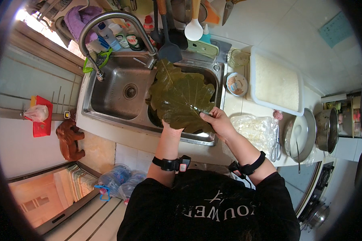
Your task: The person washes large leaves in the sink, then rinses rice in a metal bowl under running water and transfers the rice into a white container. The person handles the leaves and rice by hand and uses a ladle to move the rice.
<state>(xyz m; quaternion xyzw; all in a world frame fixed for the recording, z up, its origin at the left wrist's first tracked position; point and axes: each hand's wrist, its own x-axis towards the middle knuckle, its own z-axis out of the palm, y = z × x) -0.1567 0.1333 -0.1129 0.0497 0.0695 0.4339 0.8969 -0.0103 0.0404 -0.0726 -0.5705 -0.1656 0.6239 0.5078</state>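
Large, wet, dark green lobed leaves (pixel 181 93) lie overlapped above the right basin of a steel double sink (pixel 209 139). The near right edge of the leaves is pinched by my right hand (pixel 219 122), its thumb on top. Only the wrist and heel of my left hand (pixel 172 128) show; the fingers are hidden underneath the leaves, which rest over them. Beneath, the leaves cover most of the right basin, so its contents are largely hidden. The left basin (pixel 116 90) shows its drain, and a curved faucet (pixel 114 14) arches over it.
Right of the sink stand a round lidded tub (pixel 236 84), a white tray of pale grains (pixel 277 81), a plastic bag (pixel 253 129), scissors (pixel 276 150) and a steel bowl with a spoon (pixel 300 135). Bottles (pixel 134 39) and hanging utensils (pixel 169 49) line the back.
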